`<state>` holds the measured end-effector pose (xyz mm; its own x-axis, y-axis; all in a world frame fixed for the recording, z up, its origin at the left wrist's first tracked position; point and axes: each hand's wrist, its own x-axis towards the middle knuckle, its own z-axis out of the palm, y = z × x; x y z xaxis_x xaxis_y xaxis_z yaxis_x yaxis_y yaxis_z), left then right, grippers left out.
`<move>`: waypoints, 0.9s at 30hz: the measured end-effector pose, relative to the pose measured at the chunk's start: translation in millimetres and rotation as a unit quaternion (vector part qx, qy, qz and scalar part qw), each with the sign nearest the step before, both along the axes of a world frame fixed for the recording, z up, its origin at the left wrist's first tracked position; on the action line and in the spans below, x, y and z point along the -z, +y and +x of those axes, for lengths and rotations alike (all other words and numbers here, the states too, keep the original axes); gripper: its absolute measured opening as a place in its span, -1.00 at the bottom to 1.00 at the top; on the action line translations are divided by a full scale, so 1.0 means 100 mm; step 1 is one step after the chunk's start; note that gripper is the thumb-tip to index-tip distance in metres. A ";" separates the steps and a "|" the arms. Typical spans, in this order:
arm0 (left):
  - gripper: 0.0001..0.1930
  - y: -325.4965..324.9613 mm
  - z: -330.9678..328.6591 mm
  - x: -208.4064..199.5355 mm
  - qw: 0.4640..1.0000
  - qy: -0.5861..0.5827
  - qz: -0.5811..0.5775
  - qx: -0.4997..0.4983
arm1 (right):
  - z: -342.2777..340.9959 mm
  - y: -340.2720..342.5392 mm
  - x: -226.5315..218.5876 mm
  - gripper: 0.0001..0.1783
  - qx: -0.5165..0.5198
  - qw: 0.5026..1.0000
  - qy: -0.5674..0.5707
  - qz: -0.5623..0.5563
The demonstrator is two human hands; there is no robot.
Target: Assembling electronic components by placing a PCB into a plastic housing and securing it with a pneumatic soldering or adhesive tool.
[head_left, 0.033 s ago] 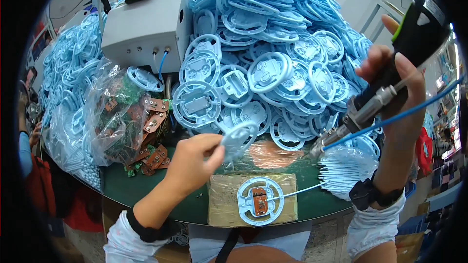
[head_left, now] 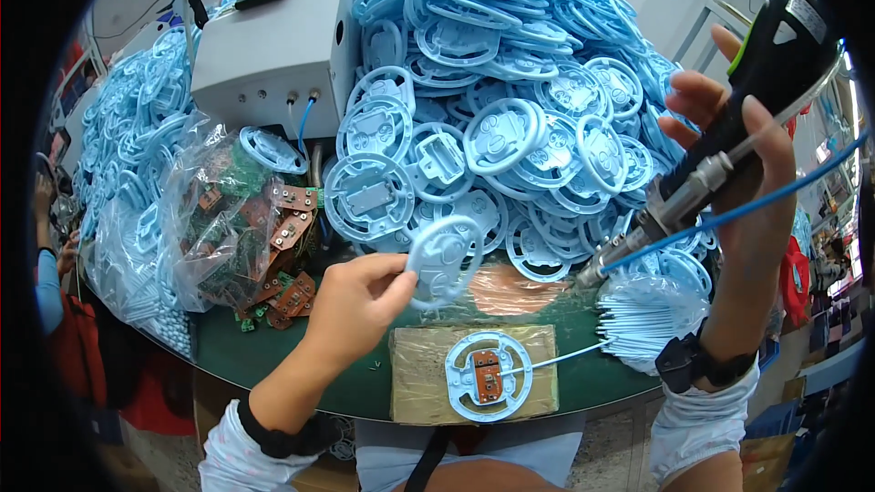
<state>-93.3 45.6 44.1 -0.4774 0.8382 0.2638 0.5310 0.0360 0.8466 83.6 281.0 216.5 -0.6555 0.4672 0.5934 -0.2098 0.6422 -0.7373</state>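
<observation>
My left hand [head_left: 361, 305] pinches the edge of a light-blue plastic wheel-shaped part [head_left: 444, 264], held raised and tilted above the table. A black power screwdriver [head_left: 729, 128] with a green trim and a metal front lies in my right hand [head_left: 752, 159]; some fingers are lifted off its body. Its tip points down to the left, near a bundle of white sticks. Below my hands, another blue wheel part [head_left: 523, 387] rests on a tape-wrapped block [head_left: 415, 383]. A brown circuit board [head_left: 488, 377] sits in that wheel, and a thin white stick [head_left: 570, 355] runs out from it to the right.
Blue wheel parts are heaped high at the back [head_left: 497, 137]. A grey box [head_left: 273, 59] stands back left, beside a plastic bag of circuit boards [head_left: 219, 228]. White sticks [head_left: 638, 314] lie at right. A blue hose [head_left: 729, 216] crosses my right wrist. Another person's hand [head_left: 68, 253] shows far left.
The wheel in my left hand has turned, so its face shows more fully. My right fingers have spread a little from the screwdriver. The wheel on the block stays put.
</observation>
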 end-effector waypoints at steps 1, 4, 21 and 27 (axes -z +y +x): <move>-0.77 -0.10 0.03 -0.07 0.960 -0.276 -0.011 -0.037 | 0.04 0.00 0.03 -0.30 0.033 0.998 0.046 -0.011; -0.72 -0.16 0.20 -0.09 0.895 -0.441 0.060 0.006 | 0.52 0.02 0.13 -0.31 0.204 0.944 0.115 0.234; -0.79 -0.34 0.94 0.20 0.978 -0.139 -0.149 -0.048 | 0.70 -0.85 1.55 -0.32 -0.168 0.922 -0.290 0.194; -0.69 -0.35 0.96 0.34 0.761 -0.645 -0.008 0.062 | 0.72 -0.95 1.58 -0.27 -0.173 0.930 -0.248 0.211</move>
<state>2.4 10.7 10.1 -0.2477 0.8960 -0.3686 -0.7426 0.0687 0.6662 155.3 186.4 58.2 -0.9649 -0.0278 0.2612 -0.1588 0.8537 -0.4959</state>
